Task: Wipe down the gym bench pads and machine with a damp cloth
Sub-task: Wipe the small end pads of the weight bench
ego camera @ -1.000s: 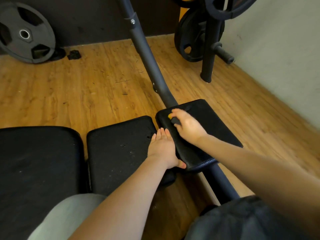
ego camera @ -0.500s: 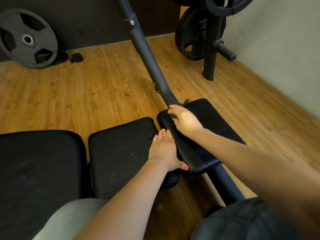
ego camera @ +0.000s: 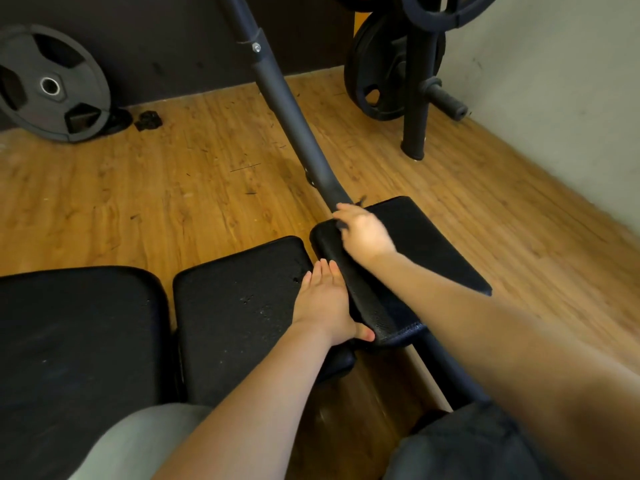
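Wooden floor (ego camera: 173,188). Left hand (ego camera: 323,303) lay flat, fingers straight, against tilted pad (ego camera: 426,251); right hand (ego camera: 363,233) gripped dark cloth (ego camera: 341,224) on it.

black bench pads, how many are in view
3: large black vinyl pad at left, middle black pad beside it, tilted black pad at right under both hands. More may be hidden.
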Tool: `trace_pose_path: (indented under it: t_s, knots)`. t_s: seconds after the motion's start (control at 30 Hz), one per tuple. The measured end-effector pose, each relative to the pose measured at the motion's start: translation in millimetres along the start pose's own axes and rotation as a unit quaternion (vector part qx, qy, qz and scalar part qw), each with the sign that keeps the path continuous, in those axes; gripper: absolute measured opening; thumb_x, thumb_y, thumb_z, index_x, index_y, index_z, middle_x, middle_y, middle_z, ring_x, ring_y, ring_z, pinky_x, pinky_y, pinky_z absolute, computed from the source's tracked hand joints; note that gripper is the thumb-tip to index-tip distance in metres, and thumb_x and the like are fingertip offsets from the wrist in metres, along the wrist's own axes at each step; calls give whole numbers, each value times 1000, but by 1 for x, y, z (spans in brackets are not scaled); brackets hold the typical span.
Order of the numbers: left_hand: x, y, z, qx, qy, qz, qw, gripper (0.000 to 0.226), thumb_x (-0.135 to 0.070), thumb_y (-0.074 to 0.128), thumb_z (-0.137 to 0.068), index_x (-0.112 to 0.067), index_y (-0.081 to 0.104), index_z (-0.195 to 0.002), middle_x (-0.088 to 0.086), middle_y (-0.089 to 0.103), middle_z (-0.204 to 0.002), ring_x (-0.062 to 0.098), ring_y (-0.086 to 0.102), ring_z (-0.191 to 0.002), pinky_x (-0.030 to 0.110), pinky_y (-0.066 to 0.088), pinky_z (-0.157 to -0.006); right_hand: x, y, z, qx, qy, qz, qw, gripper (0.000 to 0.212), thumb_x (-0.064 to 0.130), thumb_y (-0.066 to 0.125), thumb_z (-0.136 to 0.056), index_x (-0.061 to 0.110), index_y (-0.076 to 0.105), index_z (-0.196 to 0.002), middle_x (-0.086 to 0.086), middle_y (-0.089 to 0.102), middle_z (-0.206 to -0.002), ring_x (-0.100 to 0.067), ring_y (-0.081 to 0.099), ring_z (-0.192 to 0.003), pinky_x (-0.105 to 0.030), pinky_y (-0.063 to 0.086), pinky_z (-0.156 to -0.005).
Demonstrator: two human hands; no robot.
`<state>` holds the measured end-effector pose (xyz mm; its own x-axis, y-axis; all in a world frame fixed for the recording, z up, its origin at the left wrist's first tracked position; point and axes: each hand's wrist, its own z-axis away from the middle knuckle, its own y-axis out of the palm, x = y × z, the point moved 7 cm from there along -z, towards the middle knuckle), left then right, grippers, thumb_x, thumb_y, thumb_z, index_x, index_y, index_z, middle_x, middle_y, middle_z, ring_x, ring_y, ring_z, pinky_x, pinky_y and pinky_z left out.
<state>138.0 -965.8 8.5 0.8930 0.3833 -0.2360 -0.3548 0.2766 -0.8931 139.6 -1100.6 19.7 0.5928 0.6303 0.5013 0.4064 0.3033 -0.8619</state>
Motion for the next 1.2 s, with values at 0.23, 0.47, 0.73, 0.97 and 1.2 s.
trace_pose_path:
  t_s: [0.23,0.47,0.73,0.97,1.2]
  knots:
    - [0,1,-2,6,-4,4,1000,134,-65,72,-66,1,-11,-148,17,-8,-158,25,-9,-146,39,0,-120,-24,-17,59,109,-178,35,977,40,-5,56,-87,10,60,-124,-6,50,-139,-16,40,-132,-19,19,-110]
    - [1,1,-1,2,-1,12,1000,133,-64,72,-67,0,-11,-148,15,-8,-158,24,-9,-146,38,-1,-119,-62,-42,10,-3,25,-16,1000,38,1,48,-92,11,58,-128,-3,45,-144,-18,37,-136,-23,18,-113]
    - [0,3,-1,2,-4,9,1000,132,-64,71,-67,0,-11,-148,16,-9,-158,24,-10,-146,37,-1,-119,-17,-13,102,197,-214,17,957,47,2,51,-93,17,47,-137,6,36,-147,0,22,-135,-5,6,-110]
    - [-1,1,0,12,-7,-5,1000,132,-66,70,-68,1,-11,-148,17,-7,-158,25,-7,-147,38,1,-119,-67,-48,53,43,39,36,998,47,-2,40,-95,7,40,-141,-7,29,-152,-17,20,-143,-17,7,-112]
    - [-3,-2,4,20,-13,-8,1000,129,-64,69,-71,1,-11,-148,16,-7,-158,25,-7,-147,37,2,-120,7,-4,112,100,-64,56,991,50,2,37,-96,11,33,-145,-3,23,-155,-14,17,-144,-15,3,-112]
